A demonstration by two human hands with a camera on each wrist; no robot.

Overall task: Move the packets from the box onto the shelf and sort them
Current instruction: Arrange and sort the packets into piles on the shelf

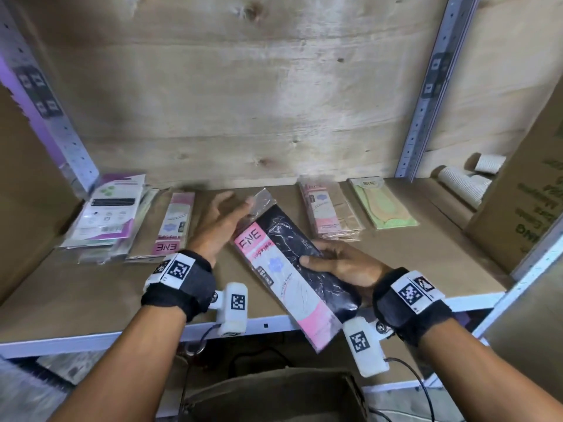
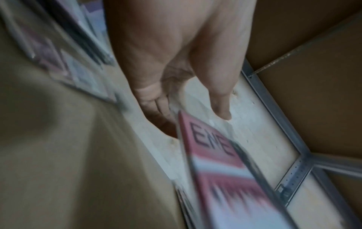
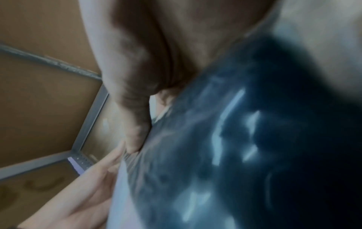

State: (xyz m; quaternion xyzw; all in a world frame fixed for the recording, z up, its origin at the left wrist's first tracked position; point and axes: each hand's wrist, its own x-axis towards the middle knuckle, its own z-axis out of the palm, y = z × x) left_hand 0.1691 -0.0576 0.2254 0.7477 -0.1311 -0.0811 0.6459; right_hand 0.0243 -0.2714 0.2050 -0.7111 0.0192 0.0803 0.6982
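My right hand (image 1: 332,263) grips a long pink, white and black ENE packet (image 1: 283,269) by its right edge, thumb on top, above the front of the shelf (image 1: 91,287). In the right wrist view the thumb (image 3: 135,117) presses the packet's dark glossy face (image 3: 245,155). My left hand (image 1: 222,220) is spread, fingers straight, touching the packet's far left end; the left wrist view shows the packet (image 2: 221,173) beside its fingers (image 2: 219,99). On the shelf lie a purple-white packet pile (image 1: 106,214), a pink packet (image 1: 175,226), a pink-brown stack (image 1: 329,208) and a green packet (image 1: 384,202).
A brown cardboard box (image 1: 274,397) stands open below the shelf's front edge. A large carton (image 1: 524,208) and white rolls (image 1: 466,184) fill the shelf's right end. Perforated metal uprights (image 1: 426,95) frame the plywood back. Bare shelf lies in front of the piles.
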